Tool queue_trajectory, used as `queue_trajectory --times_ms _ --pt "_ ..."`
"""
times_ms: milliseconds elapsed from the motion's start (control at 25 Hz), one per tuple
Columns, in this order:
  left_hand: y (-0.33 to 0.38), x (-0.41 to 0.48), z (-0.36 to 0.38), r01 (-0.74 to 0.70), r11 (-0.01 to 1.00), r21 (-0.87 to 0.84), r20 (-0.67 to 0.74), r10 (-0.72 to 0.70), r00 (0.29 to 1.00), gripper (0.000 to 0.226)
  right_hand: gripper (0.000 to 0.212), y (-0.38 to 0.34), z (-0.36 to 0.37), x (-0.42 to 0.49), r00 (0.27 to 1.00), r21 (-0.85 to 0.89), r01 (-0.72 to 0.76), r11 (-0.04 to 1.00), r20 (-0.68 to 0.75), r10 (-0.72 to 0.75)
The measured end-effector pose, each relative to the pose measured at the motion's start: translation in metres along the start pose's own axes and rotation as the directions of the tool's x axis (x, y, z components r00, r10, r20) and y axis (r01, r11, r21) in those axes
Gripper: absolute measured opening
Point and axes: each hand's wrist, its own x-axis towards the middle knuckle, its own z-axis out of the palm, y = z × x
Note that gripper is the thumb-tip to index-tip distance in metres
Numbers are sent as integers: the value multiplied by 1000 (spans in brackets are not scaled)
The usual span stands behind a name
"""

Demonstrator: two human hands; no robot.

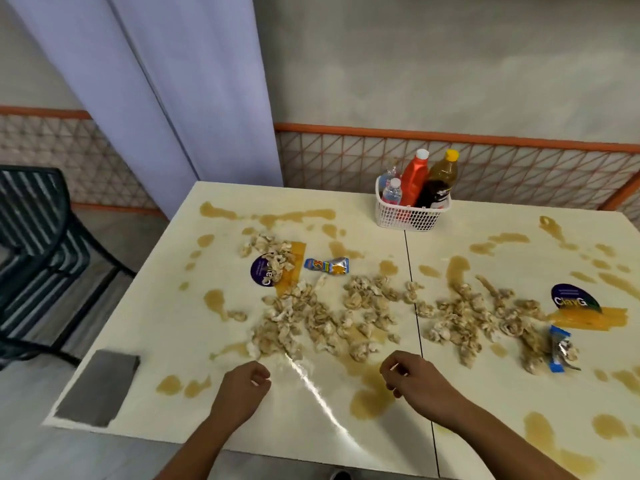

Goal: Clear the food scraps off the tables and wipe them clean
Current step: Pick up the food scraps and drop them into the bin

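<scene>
Beige food scraps (346, 317) are spread in a wide band across the middle of two white tables (166, 327) pushed together, and the band crosses the seam between them. Brown spills (370, 396) are seen around and under the scraps. A small wrapper (327, 265) lies just beyond the band on the left table, and a blue wrapper (559, 348) lies among the scraps on the right one. The left hand (247, 379) hovers near the front of the band, loosely curled, with nothing held. The right hand (410, 374) is curled too; whether something small is pinched cannot be told. It is judged that scraps and wrappers should be gathered first, dry, into one heap, so that the spills are not smeared. The grey cloth (98, 388) at the near left corner is better kept for the wiping afterwards, when the basket (412, 216) of bottles at the far edge should be lifted.
</scene>
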Motion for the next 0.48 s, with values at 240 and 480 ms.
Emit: queue_trajectory --times_ms 240,480 --pt "-22 55 -14 -6 956 293 -141 50 989 32 14 -33 25 16 993 -78 92 993 81 -86" --pt "-21 66 3 14 817 577 -181 111 977 29 14 -33 36 15 993 -105 78 991 98 -68"
